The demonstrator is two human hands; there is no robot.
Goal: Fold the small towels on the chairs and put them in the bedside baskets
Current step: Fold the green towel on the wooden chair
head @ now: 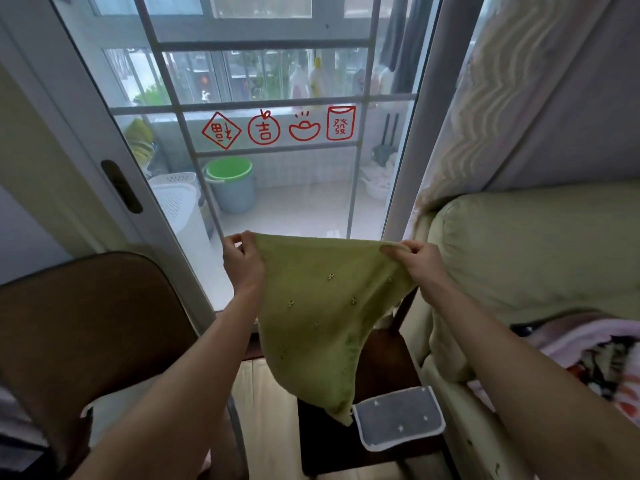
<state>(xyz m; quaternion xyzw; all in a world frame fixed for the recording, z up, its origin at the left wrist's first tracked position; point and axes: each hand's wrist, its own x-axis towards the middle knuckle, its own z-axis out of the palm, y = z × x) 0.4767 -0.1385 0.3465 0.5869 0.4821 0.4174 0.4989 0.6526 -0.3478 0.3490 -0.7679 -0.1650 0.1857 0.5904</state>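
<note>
green towel [322, 306] held up in the air over the dark chair [377, 348], hanging to a point. left hand [240, 258] pinches one top corner, right hand [415, 256] pinches the other. grey towel [398, 415] lies folded on the chair seat below, green tip just touching its edge. brown chair [86, 327] to the left, bed [536, 254] right. risk: a loose pinch drops a corner, or the uneven hang gives a skewed fold. baskets not in view.
</note>
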